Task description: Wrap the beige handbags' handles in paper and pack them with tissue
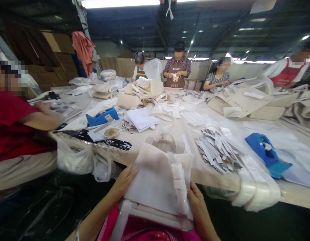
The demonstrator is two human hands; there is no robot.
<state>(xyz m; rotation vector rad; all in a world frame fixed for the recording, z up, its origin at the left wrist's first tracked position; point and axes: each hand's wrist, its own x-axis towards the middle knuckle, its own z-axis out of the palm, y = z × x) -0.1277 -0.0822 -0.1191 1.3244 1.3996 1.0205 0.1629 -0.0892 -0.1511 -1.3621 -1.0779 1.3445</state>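
Note:
A pale handbag (152, 182) with white sheeting over its front rests upright in my lap, leaning against the table edge. Its curved top handle (167, 140) points away from me, and a strip of white wrapping (179, 184) runs down its right part. My left hand (127, 179) is closed on the bag's left edge, thumb on the near face and the other fingers hidden behind. On the opposite edge my right hand (196, 199) grips it, with its fingertips partly out of sight. A white strap (121, 222) hangs at the bag's lower left.
Right of the bag lie a heap of grey-white strips (217, 150) and a blue tape dispenser (266, 154). Another blue dispenser (102, 117), white papers (141, 118) and a round tin (111, 133) lie left. Beige bag pieces (144, 88) are piled farther back; several people work around the table.

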